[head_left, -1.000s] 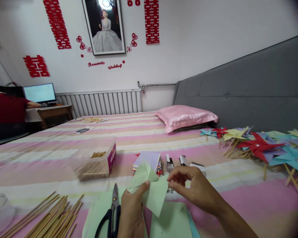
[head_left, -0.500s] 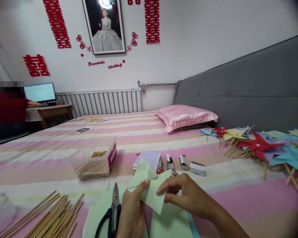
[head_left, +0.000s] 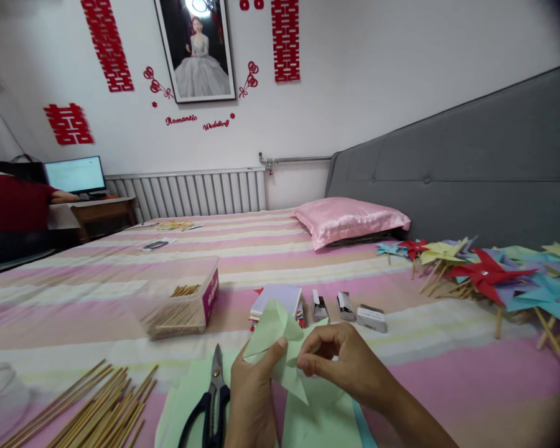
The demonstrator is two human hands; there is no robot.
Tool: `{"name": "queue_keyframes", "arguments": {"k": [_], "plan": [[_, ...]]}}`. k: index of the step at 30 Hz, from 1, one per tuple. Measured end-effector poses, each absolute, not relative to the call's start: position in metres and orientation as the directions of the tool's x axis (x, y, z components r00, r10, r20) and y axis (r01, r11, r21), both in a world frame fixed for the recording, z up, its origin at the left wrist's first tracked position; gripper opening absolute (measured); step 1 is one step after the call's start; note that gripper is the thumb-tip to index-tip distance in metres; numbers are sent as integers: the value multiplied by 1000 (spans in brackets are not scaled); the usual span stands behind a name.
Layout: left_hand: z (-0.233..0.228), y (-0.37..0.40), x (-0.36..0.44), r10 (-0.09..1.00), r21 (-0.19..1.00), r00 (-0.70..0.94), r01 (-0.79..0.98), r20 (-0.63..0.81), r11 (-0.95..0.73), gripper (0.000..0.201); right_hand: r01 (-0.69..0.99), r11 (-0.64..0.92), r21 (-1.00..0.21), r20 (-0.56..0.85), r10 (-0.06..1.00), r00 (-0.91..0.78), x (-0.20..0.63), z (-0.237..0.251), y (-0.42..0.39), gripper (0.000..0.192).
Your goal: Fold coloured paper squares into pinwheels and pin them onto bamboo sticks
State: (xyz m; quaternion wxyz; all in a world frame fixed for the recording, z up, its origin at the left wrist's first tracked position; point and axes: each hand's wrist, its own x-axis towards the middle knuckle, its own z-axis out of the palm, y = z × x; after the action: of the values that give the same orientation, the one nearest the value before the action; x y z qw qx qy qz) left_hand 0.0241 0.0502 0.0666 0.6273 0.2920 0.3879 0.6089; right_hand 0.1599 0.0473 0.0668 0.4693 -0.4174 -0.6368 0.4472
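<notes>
A light green paper pinwheel piece (head_left: pixel 273 326), with slit and partly bent corners, is held up in front of me. My left hand (head_left: pixel 256 386) grips it from the left, thumb pressed on its face near the middle. The fingertips of my right hand (head_left: pixel 338 361) pinch together at its right side, on a corner of the paper. Beneath both hands lie light green paper sheets (head_left: pixel 320 417), with a blue edge showing at the right. Scissors (head_left: pixel 210 401) with dark handles rest just left of my left hand, on more green paper.
Wooden sticks (head_left: pixel 98 410) lie at front left, behind them a clear plastic box (head_left: pixel 180 311) of sticks. Coloured paper (head_left: pixel 280 297) and small boxes (head_left: pixel 345 306) stand ahead. Finished pinwheels (head_left: pixel 485 274) fill the right, near a pink pillow (head_left: pixel 350 218). A person in red (head_left: pixel 14 202) sits far left.
My right hand's fingers have closed into a pinch and drawn a corner of the green paper inward, so it now curls. My left hand has shifted slightly right.
</notes>
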Motion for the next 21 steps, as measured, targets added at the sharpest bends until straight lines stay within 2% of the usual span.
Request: {"name": "queue_keyframes", "arguments": {"k": [9, 16, 21], "plan": [[62, 52, 24, 996, 846, -43, -531, -77, 43, 19, 155, 251, -955, 231, 963, -137, 157, 70, 46, 21], [67, 48, 27, 992, 862, -87, -507, -87, 31, 38, 153, 215, -965, 207, 976, -64, 156, 68, 47, 20], [66, 49, 28, 991, 888, -123, -459, -55, -8, 35, 167, 200, -965, 201, 980, -15, 155, 67, 49, 18]]}}
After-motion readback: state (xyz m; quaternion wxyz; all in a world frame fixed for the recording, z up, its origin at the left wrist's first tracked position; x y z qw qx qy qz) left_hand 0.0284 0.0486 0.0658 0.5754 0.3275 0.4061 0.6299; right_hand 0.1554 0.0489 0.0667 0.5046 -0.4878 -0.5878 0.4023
